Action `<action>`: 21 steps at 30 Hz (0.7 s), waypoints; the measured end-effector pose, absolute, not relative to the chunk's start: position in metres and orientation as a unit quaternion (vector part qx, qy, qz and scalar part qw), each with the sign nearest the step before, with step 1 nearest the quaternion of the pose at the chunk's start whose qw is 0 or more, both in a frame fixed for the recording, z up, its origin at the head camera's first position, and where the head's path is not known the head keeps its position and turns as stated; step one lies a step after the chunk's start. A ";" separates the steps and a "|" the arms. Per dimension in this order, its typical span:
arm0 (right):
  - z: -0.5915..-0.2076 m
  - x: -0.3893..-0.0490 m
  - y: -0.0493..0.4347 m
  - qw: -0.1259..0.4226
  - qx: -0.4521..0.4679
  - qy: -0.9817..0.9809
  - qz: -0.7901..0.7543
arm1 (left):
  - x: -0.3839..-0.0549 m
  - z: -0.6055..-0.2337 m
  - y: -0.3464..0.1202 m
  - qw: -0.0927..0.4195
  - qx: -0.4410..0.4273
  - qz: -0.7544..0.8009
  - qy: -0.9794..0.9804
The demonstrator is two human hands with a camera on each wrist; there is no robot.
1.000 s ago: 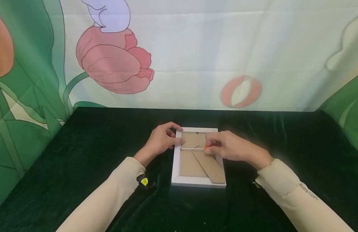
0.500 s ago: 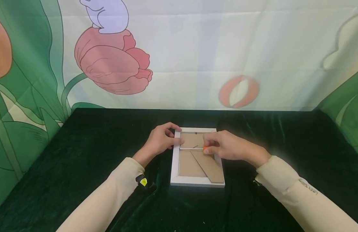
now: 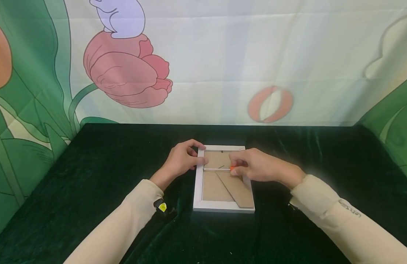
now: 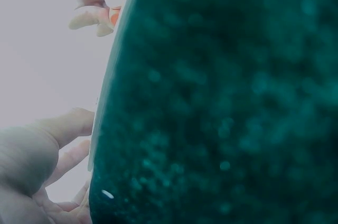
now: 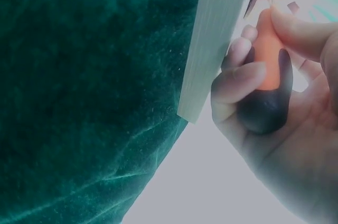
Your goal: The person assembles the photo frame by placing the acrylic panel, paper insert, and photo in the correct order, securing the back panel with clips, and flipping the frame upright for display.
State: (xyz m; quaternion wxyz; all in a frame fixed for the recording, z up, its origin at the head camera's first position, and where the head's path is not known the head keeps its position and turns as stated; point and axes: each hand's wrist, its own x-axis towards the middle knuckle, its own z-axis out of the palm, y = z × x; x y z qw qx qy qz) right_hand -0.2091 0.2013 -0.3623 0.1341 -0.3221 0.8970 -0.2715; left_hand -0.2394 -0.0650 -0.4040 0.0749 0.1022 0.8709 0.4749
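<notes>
A white picture frame point(image 3: 198, 187) lies face down on dark green cloth, its brown backing board point(image 3: 213, 189) and slanted easel leg point(image 3: 237, 192) showing. My left hand point(image 3: 180, 161) holds the frame's left side near the top, thumb over the inner edge. A screwdriver with an orange and black handle point(image 5: 269, 65) is gripped in my right hand point(image 3: 259, 165). Its metal shaft point(image 3: 216, 169) runs sideways across the backing, the tip at the frame's left inner edge. What the tip touches is too small to tell.
A small dark tab point(image 3: 222, 151) sits at the top inner edge of the frame. The dark green cloth point(image 3: 117, 154) spreads around it. Behind stands a backdrop point(image 3: 203, 66) printed with flowers. White specks lie on the cloth in front.
The head view has shifted slightly, so everything appears a little further left. Both hands keep their holds on the picture frame and the screwdriver.
</notes>
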 end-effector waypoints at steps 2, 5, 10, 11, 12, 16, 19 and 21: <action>-0.362 -0.209 0.201 0.137 -0.320 0.898 -0.269 | -0.240 -0.404 -0.065 0.075 0.102 0.475 0.871; -0.362 -0.209 0.201 0.141 -0.317 0.899 -0.267 | -0.240 -0.404 -0.065 0.075 0.101 0.475 0.871; -0.362 -0.210 0.201 0.148 -0.311 0.900 -0.267 | -0.240 -0.405 -0.065 0.076 0.099 0.475 0.871; -0.362 -0.210 0.201 0.149 -0.311 0.900 -0.266 | -0.241 -0.406 -0.065 0.076 0.098 0.474 0.872; -0.362 -0.210 0.201 0.149 -0.311 0.900 -0.266 | -0.241 -0.406 -0.065 0.076 0.098 0.475 0.871; -0.361 -0.210 0.201 0.149 -0.314 0.900 -0.263 | -0.241 -0.406 -0.065 0.077 0.098 0.475 0.871; -0.360 -0.210 0.201 0.150 -0.315 0.900 -0.262 | -0.241 -0.405 -0.065 0.077 0.100 0.476 0.870; -0.360 -0.209 0.201 0.152 -0.314 0.900 -0.262 | -0.240 -0.405 -0.065 0.077 0.100 0.477 0.870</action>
